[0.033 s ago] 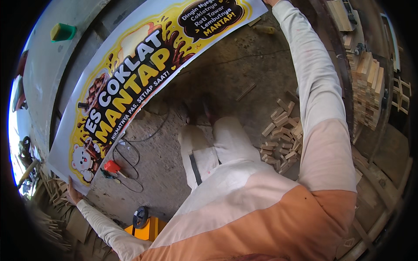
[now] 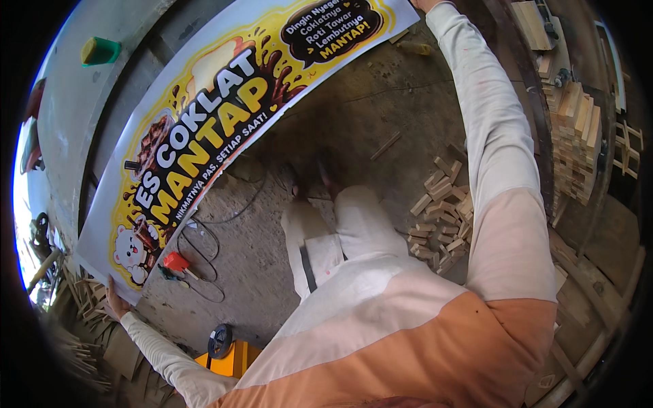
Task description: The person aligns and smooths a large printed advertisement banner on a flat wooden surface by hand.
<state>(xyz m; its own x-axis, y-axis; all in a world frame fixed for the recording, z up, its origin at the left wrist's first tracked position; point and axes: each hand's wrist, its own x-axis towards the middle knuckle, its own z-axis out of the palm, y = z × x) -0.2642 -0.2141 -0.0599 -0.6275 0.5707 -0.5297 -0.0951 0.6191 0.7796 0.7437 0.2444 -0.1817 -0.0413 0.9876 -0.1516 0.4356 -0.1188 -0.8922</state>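
A long printed banner (image 2: 204, 115), white-edged with yellow and brown pictures and large lettering, stretches slantwise before me from lower left to upper right. My left hand (image 2: 118, 302) is closed on its lower-left corner, with the fingers partly behind the sheet. At the top edge of the picture, my right hand (image 2: 427, 5) grips the banner's right end; most of its fingers are cut off by the frame. The sheet is spread between both hands, and its far edge lies over a dark frame edge by a grey surface.
A green-and-yellow block-like thing (image 2: 101, 52) rests on the grey surface (image 2: 64, 129). On the floor are a red-and-green corded tool (image 2: 175, 261), scattered wood offcuts (image 2: 442, 204) and a yellow box (image 2: 235, 357) with a black wheel. Stacked wood pieces (image 2: 575, 146) stand at right.
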